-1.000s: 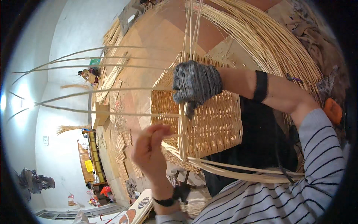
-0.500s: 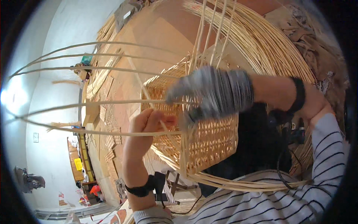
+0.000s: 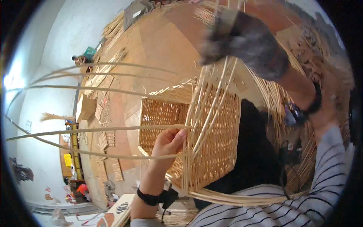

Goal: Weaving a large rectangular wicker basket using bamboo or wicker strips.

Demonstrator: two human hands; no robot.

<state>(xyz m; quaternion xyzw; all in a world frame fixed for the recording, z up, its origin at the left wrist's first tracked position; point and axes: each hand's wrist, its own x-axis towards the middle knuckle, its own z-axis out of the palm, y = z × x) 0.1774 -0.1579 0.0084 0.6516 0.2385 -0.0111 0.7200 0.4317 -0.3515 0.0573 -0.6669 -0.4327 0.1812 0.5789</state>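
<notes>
Fingers and thumb of the bare left hand (image 3: 166,143) are pinched together on a pale withe (image 3: 113,131), right where it meets the rim of a wicker basket (image 3: 223,138). At 12 to 1 o'clock from the basket, the gloved right hand (image 3: 247,43) curls at a cluster of raised withes (image 3: 216,109); motion blurs it, so whether its fingers are clamped on them or loose cannot be told.

The basket sits mid-view, tipped over so that its mouth faces 9 o'clock. Inside, the far walls show: close, wavy rows of honey-coloured weave, the part nearest the left wrist hidden. Its outer face is a flat, knobbly panel with small gaps between the strands. Smooth, slender rods bow out from the rim toward 9 o'clock, and a thicker bundle (image 3: 242,198) curves along its lower edge toward 4 o'clock, across a soft striped top (image 3: 257,212).

Dark cloth (image 3: 257,147) lies at 3 o'clock, and more loose withes fan over the floor at 2. Between 9 and 10, well apart, stands a plain, square-edged pale box (image 3: 86,108), its contents out of sight.
</notes>
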